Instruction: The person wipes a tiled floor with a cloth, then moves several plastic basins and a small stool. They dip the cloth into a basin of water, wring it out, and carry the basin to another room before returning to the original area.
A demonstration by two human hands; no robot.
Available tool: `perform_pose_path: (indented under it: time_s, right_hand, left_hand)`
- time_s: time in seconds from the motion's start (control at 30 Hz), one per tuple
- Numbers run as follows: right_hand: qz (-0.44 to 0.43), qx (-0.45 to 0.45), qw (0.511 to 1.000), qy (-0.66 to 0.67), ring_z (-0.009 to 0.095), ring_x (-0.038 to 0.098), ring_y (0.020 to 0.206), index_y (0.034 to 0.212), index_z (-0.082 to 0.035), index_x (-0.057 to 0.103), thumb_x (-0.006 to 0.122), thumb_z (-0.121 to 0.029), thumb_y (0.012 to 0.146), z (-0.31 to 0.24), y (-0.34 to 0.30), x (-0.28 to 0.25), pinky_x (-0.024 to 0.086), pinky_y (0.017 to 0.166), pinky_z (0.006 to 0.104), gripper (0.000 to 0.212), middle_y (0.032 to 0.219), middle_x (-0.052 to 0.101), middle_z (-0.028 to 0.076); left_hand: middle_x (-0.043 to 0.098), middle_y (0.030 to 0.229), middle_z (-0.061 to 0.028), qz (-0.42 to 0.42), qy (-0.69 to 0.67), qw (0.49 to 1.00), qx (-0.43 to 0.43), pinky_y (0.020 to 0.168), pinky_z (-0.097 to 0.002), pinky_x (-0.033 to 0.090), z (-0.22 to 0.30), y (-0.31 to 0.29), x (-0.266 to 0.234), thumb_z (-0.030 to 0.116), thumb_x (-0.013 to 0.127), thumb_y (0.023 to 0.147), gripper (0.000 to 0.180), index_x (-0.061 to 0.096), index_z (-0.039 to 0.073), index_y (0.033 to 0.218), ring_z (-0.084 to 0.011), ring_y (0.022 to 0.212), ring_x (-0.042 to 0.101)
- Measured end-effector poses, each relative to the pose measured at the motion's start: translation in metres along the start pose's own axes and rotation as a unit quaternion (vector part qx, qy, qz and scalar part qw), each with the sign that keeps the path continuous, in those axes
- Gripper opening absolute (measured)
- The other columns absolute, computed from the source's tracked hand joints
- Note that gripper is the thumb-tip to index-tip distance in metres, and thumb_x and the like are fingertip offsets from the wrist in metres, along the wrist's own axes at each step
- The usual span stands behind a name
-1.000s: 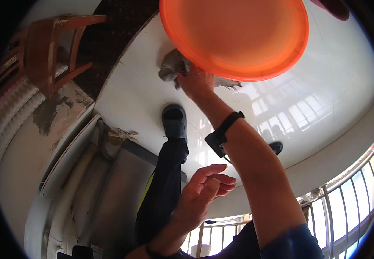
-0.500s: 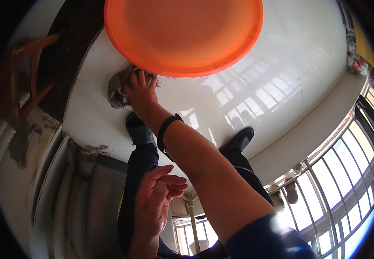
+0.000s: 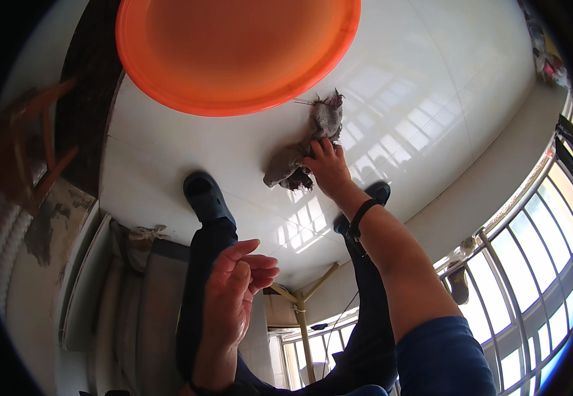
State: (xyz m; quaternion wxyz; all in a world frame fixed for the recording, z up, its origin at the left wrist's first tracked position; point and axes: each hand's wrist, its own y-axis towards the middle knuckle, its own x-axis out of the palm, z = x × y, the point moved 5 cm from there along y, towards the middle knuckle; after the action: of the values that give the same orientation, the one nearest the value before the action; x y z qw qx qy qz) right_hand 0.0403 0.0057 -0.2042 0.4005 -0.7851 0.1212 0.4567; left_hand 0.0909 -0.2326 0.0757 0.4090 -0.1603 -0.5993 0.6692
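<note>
A crumpled grey rag [image 3: 286,164] with dark, frayed ends lies on the white tiled floor [image 3: 418,86], in front of my feet. My right hand [image 3: 331,173] presses down on its middle, fingers bent into the cloth; part of the rag sticks out beyond the fingertips. Over my left thigh hovers my left hand [image 3: 233,290], palm turned inward, fingers loosely curled and apart, with nothing in it. Just beyond the rag stands a large round orange basin [image 3: 223,109] with cloudy, brownish water inside.
My slippered feet, the left slipper [image 3: 208,198] and the right slipper [image 3: 379,191], flank the work area. A wooden chair [image 3: 47,135] stands at far left. Window bars [image 3: 531,264] run along the right, and a tan metal stand [image 3: 301,317] is between my legs.
My right hand has swept the rag across the floor from left to right, and the rag has spread out longer. The basin appears further left in view. My left hand stays nearly in place.
</note>
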Motion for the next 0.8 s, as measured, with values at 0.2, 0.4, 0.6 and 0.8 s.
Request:
perform_pose_path:
  time_s: [0.2,0.4,0.6,0.8]
  right_hand:
    - [-0.036,0.033,0.998,-0.030,0.040,0.042,0.135,0.099,-0.015,0.073,0.068,-0.017,0.083,0.046,-0.045,-0.004,0.037,0.109,0.0540,0.017,0.138,0.053,0.015]
    - [0.086,0.139,0.973,0.164,0.038,0.048,0.122,0.126,-0.005,0.059,0.069,-0.008,0.080,-0.012,-0.056,-0.039,0.043,0.103,0.0506,0.048,0.134,0.051,0.016]
    - [-0.218,0.276,0.797,0.490,0.045,0.065,0.115,0.144,-0.009,0.050,0.069,-0.045,0.090,-0.051,-0.055,0.050,0.051,0.101,0.0486,0.068,0.125,0.068,0.026]
    - [-0.271,0.325,0.876,0.231,0.043,0.056,0.125,0.126,-0.027,0.069,0.060,-0.054,0.091,0.061,-0.116,0.080,0.049,0.103,0.0523,0.045,0.133,0.064,0.014]
  left_hand:
    - [0.071,0.117,-0.0127,0.002,0.022,1.000,-0.014,0.096,-0.0344,0.053,-0.019,0.010,0.015,0.033,0.052,0.110,0.043,0.052,0.003,0.141,-0.0198,0.105,0.069]
    - [0.071,0.116,-0.0105,0.016,0.049,0.998,-0.031,0.095,-0.0333,0.052,-0.039,0.020,0.032,0.035,0.054,0.109,0.043,0.054,0.006,0.141,-0.0179,0.103,0.068]
    - [0.072,0.114,-0.0077,0.025,0.068,0.997,-0.038,0.093,-0.0319,0.052,-0.053,0.030,0.045,0.034,0.057,0.107,0.042,0.056,0.008,0.139,-0.0159,0.102,0.067]
    - [0.071,0.114,-0.0077,0.044,0.078,0.995,-0.034,0.091,-0.0316,0.052,-0.061,0.034,0.042,0.034,0.056,0.107,0.041,0.056,0.008,0.139,-0.0156,0.101,0.067]
